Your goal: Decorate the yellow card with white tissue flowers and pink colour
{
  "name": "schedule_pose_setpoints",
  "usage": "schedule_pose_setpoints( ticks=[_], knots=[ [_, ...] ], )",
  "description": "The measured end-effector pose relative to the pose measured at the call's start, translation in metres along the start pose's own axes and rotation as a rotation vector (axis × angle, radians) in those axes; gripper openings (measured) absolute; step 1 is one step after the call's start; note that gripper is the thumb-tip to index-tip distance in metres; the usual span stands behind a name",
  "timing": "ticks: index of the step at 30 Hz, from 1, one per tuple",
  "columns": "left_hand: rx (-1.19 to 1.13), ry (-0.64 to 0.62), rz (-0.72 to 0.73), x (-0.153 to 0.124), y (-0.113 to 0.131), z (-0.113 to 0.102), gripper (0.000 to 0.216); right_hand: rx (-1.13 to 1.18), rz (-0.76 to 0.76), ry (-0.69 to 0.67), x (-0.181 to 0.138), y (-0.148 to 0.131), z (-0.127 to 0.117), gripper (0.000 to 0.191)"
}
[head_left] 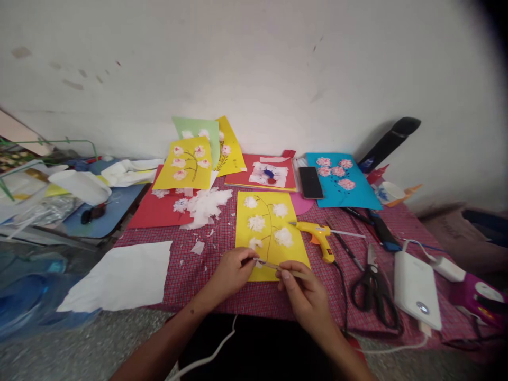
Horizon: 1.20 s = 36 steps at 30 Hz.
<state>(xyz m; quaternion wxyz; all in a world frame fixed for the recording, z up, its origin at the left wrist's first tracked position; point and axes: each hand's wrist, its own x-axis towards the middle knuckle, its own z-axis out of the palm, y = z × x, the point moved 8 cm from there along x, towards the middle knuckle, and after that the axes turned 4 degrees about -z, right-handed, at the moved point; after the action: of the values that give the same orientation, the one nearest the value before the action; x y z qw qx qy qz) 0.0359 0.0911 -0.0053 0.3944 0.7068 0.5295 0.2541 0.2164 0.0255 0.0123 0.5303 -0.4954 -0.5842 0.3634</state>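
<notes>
A yellow sheet (260,272) lies in front of me, with a drawn brown branch and several crumpled white paper blossoms (283,236). My right hand (304,291) is closed round a thin pale stick-like tool (272,265), tilted with its tip pointing left over the sheet's lower part. At that tip the fingers of my left hand (234,270) are pinched together. What they hold, if anything, is too small to make out. Just above the left fingertips is a white paper blossom (255,243). A yellow glue gun (323,238) rests at the sheet's right edge.
Black-handled scissors (373,296) and a white power bank (416,291) lie at the right. A phone (310,182) sits beside a blue flower sheet (359,182). Torn white paper (206,206) and a large white sheet (123,275) are at the left. A wall stands behind.
</notes>
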Motion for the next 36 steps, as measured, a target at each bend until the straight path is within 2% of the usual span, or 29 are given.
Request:
schedule_pose_setpoints(
  ticks=[7, 12, 16, 23, 36],
  knots=[
    [0.019, -0.012, -0.001, -0.004, 0.0, 0.004, 0.014, 0.0, 0.004, 0.009, -0.004, 0.004, 0.001, 0.014],
    [0.149, -0.004, 0.134, -0.005, 0.012, 0.004, 0.014, -0.061, -0.005, 0.001, 0.0, 0.0, 0.001, 0.016],
    [0.316, 0.043, 0.203, 0.003, 0.023, 0.002, 0.019, -0.224, -0.073, -0.033, 0.02, -0.012, 0.005, 0.016],
    [0.464, 0.086, 0.181, 0.023, 0.027, 0.005, 0.023, -0.385, -0.169, -0.083, 0.051, -0.016, 0.015, 0.013],
    [0.441, 0.055, 0.156, 0.027, 0.021, 0.008, 0.023, -0.421, -0.192, -0.108, 0.055, -0.009, 0.022, 0.015]
  ],
)
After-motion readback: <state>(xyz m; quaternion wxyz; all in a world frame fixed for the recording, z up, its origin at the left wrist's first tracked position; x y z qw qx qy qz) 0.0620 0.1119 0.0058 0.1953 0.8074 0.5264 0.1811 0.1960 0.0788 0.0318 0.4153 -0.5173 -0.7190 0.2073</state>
